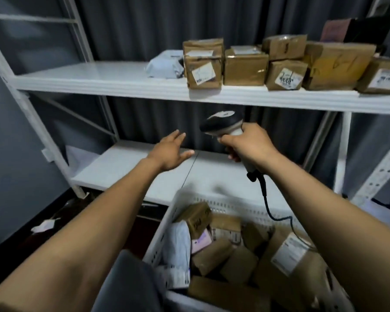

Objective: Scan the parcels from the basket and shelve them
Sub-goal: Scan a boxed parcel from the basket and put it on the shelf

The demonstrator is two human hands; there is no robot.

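Both hands are between parcels: the left hand [169,152] hovers over the lower shelf [122,167] holding nothing, fingers [176,137] straight and loosely spread, while the right hand [250,145] grips the scanner [221,121]. The next move, I judge, is a reach down into the basket [225,204], where parcels [212,255] lie heaped. Others line the upper shelf [99,77], with what is probably a grey curtain [144,25] behind.

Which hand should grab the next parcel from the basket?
Left. The left hand is open and empty, hovering above the basket. The right hand grips the barcode scanner, so it probably suits scanning, not picking.
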